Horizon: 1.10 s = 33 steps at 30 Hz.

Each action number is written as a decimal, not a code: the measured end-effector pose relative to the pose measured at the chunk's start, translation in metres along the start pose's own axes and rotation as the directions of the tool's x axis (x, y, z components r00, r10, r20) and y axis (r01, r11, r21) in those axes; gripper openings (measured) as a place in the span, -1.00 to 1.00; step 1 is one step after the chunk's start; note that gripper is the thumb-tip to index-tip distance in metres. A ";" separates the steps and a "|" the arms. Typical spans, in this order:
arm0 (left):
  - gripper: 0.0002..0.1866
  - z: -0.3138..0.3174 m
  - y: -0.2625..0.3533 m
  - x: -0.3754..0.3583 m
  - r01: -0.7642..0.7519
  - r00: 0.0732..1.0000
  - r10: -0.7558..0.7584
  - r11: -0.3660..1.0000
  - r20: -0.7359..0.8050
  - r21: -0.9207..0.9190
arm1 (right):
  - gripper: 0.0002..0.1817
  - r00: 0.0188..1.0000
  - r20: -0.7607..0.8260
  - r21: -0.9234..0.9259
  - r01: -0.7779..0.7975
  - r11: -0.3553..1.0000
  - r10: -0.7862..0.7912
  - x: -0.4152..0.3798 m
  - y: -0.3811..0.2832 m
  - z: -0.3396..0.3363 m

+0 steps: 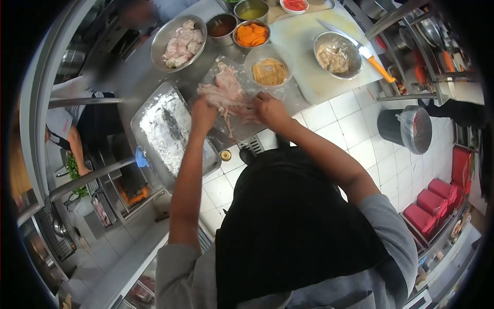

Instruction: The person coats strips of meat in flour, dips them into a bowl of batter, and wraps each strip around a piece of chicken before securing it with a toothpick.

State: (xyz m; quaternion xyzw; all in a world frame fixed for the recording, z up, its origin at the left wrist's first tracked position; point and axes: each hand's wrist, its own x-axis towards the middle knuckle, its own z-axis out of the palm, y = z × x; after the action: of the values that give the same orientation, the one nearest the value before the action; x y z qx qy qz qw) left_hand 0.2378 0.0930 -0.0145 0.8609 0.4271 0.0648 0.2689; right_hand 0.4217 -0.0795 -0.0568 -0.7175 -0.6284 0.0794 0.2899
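Observation:
A pale, raw piece of chicken lies spread over a board at the table's near edge. My left hand is closed on its left edge, and my right hand pinches its right edge; the fingertips are partly hidden. Just beyond my right hand stands a clear bowl of thin wooden toothpicks. Left of my left hand is a metal tray coated with white flour.
Behind are a bowl of raw chicken pieces, a dark sauce pot and sliced carrots. A white cutting board holds a bowl of pale mixture and an orange-handled knife. A bin stands right; co-workers are left.

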 end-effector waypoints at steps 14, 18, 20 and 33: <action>-0.75 0.051 0.023 -0.050 0.268 0.920 -0.346 0.898 -0.182 -0.349 | -0.74 0.984 0.166 -0.234 0.101 0.967 -0.063 0.012 0.007 -0.006; -0.84 0.052 0.029 -0.061 0.353 0.829 -0.529 0.240 0.183 -0.904 | -0.74 0.979 0.166 -0.260 0.159 0.953 -0.118 0.010 0.009 -0.008; -0.89 0.064 0.015 -0.061 0.388 0.846 -0.441 0.127 0.298 -0.913 | -0.73 0.972 0.207 -0.312 0.174 0.934 -0.112 0.013 0.012 0.006; -0.87 0.072 0.028 -0.086 0.385 0.823 -0.451 -0.005 0.346 -0.923 | -0.63 0.916 0.401 -0.279 0.148 0.949 -0.025 0.029 0.000 -0.019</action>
State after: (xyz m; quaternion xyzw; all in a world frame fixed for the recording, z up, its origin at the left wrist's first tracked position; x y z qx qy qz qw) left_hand 0.2280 -0.0161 -0.0514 0.3053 0.5213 0.2630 0.7522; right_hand 0.4361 -0.0583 -0.0343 -0.6940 -0.7098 0.1109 0.0478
